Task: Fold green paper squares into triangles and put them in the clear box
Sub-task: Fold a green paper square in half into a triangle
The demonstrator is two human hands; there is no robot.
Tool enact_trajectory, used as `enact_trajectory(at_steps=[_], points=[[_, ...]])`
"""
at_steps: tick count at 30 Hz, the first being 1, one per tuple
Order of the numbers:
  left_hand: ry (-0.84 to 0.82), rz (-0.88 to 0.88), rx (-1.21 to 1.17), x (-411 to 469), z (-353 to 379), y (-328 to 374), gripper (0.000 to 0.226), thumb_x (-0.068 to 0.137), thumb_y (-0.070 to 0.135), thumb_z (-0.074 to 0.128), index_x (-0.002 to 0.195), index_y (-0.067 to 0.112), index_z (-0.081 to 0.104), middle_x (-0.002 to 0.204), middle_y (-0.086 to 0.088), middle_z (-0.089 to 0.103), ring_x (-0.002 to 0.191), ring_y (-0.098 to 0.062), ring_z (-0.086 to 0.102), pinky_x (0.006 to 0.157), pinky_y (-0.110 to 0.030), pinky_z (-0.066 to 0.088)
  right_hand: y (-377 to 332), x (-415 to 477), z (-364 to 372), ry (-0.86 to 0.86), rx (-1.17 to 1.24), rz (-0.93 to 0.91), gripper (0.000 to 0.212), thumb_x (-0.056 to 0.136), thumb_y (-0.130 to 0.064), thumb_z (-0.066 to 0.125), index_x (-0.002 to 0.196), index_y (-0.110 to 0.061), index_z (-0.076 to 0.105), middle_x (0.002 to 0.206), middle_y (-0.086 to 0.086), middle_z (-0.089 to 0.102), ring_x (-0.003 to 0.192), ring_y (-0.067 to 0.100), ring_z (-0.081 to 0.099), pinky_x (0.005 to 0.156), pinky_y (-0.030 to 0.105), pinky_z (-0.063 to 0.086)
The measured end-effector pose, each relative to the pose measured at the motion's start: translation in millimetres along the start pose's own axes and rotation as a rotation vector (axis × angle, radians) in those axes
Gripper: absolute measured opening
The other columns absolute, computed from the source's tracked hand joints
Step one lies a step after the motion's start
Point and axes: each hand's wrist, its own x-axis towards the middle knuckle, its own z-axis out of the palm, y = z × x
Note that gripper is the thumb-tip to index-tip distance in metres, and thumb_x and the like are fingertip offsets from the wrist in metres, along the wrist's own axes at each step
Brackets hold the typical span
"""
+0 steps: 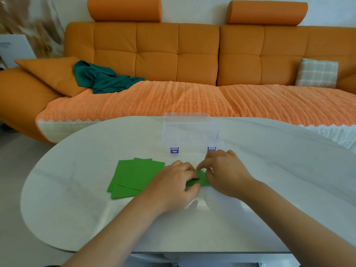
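A green paper piece (200, 179) lies on the white table, mostly covered by both hands. My left hand (173, 184) presses on its left part, thumb along its near edge. My right hand (225, 170) pinches its right side with the fingertips. A loose stack of green paper squares (133, 177) lies flat just left of my left hand. Behind the hands stands the clear box (189, 132) with its lid raised and two purple latches on the front.
The white oval table (77, 199) has its rounded end at the left and its near edge at the bottom. Beyond it runs an orange sofa (173, 60) with a teal cloth (102, 78) and a checked cushion (316, 73).
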Motion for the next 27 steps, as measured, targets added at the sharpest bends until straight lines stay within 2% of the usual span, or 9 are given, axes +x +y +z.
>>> enact_trajectory(at_steps=[3,8,11,14,18,22,25,27], points=[[0.003,0.005,0.016,-1,-1,1,0.045,0.091,0.048,0.041,0.121,0.027,0.067,0.109,0.015,0.059,0.104,-0.006,0.047,0.092,-0.03,0.043,2,-4,-3,-0.077,-0.076,-0.073,0.05,0.089,-0.015,0.04,0.123,-0.043,0.065,0.112,-0.013,0.059,0.098,0.015,0.05,0.084,0.032,0.033],[-0.023,0.053,0.116,-6,-1,6,0.05,0.095,0.054,0.035,0.127,0.027,0.063,0.111,0.012,0.056,0.106,-0.009,0.045,0.091,-0.03,0.041,2,-8,1,-0.078,-0.083,-0.101,0.049,0.091,-0.016,0.041,0.126,-0.043,0.062,0.104,-0.011,0.055,0.092,0.016,0.047,0.078,0.032,0.029],[0.008,0.113,0.191,-12,1,10,0.055,0.095,0.054,0.035,0.125,0.021,0.065,0.119,0.007,0.058,0.114,-0.013,0.047,0.099,-0.032,0.039,3,-12,4,-0.07,-0.086,-0.095,0.05,0.09,-0.016,0.038,0.126,-0.041,0.062,0.103,-0.009,0.054,0.09,0.017,0.045,0.078,0.033,0.029],[-0.013,0.162,0.278,-20,4,16,0.06,0.096,0.056,0.032,0.123,0.015,0.067,0.123,0.003,0.06,0.115,-0.016,0.046,0.11,-0.028,0.029,3,-15,3,-0.047,-0.091,-0.101,0.049,0.091,-0.018,0.036,0.125,-0.041,0.063,0.103,-0.008,0.053,0.087,0.018,0.043,0.078,0.035,0.029],[-0.036,0.142,0.291,-30,8,20,0.07,0.096,0.061,0.027,0.135,0.012,0.058,0.141,0.0,0.055,0.133,-0.017,0.043,0.122,-0.034,0.018,2,-17,2,-0.047,-0.086,-0.088,0.048,0.092,-0.022,0.033,0.125,-0.039,0.063,0.106,-0.007,0.054,0.088,0.017,0.042,0.079,0.035,0.028],[-0.024,0.102,0.268,-38,9,27,0.073,0.093,0.065,0.026,0.135,0.014,0.057,0.143,-0.001,0.053,0.132,-0.016,0.043,0.116,-0.026,0.022,2,-19,3,-0.011,-0.045,-0.063,0.058,0.083,-0.031,0.021,0.116,-0.037,0.068,0.102,-0.007,0.055,0.085,0.015,0.039,0.08,0.035,0.031],[-0.041,0.036,0.154,-42,11,26,0.071,0.092,0.067,0.026,0.139,0.019,0.05,0.151,0.005,0.042,0.136,-0.012,0.037,0.113,-0.024,0.026,1,-20,8,0.022,-0.061,-0.049,0.052,0.085,-0.038,0.025,0.107,-0.033,0.072,0.097,-0.008,0.056,0.085,0.016,0.044,0.079,0.033,0.031],[-0.056,0.015,0.119,-44,13,24,0.071,0.091,0.067,0.026,0.142,0.022,0.046,0.153,0.01,0.036,0.138,-0.008,0.033,0.114,-0.024,0.028,1,-24,10,0.05,-0.073,-0.052,0.046,0.089,-0.043,0.032,0.112,-0.034,0.07,0.1,-0.008,0.057,0.089,0.017,0.047,0.079,0.033,0.032]])
